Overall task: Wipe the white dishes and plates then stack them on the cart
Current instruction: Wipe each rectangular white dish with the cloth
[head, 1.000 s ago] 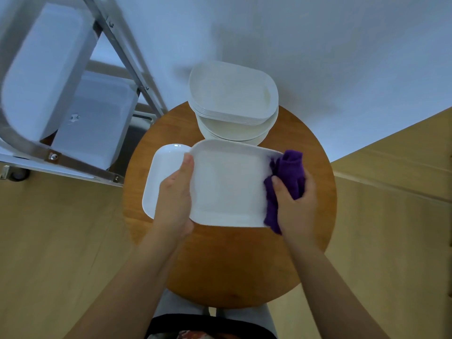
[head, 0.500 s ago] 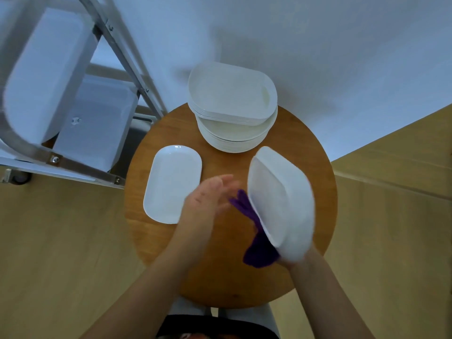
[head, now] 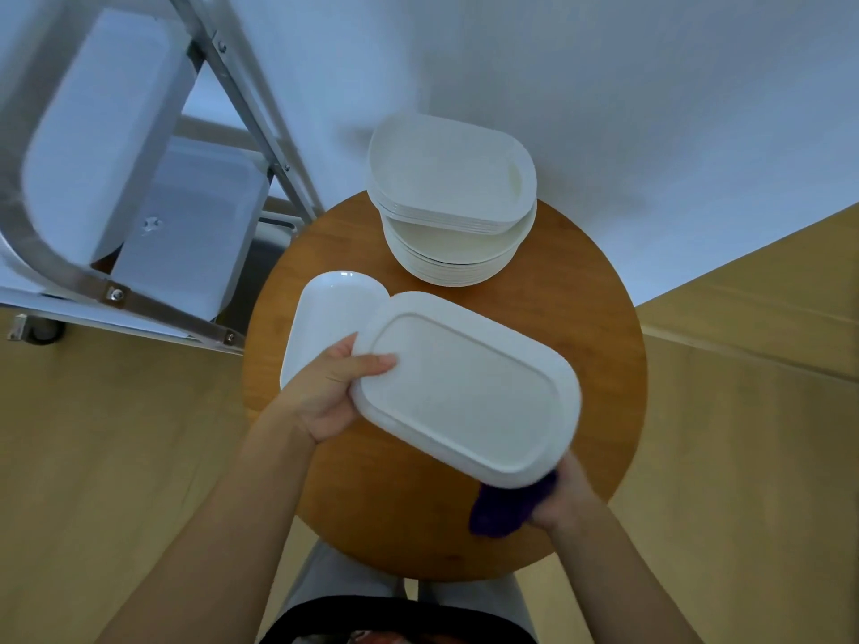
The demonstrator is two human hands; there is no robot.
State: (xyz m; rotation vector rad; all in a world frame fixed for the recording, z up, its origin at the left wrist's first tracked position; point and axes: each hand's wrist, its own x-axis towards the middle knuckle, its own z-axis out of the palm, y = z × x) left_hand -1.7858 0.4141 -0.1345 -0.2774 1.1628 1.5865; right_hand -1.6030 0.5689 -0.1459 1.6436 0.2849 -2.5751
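I hold a white rectangular dish (head: 469,388) upside down above the round wooden table (head: 599,327), its underside facing me. My left hand (head: 334,388) grips its left rim, thumb on the underside. My right hand (head: 564,497) holds a purple cloth (head: 506,508) against the dish's lower right edge; most of that hand and the cloth are hidden under the dish. A white oval plate (head: 325,318) lies flat on the table at the left, partly covered by the dish. At the back of the table stands a stack of white dishes (head: 451,178) on a stack of round plates (head: 455,253).
A metal cart (head: 153,299) with white trays (head: 93,127) stands to the left, its frame close to the table's edge. A white wall runs behind the table. Wooden floor surrounds it.
The dish was turned over from face up to upside down. My left hand let go of it midway and now grips its left rim again. The cloth moved to the dish's lower right edge.
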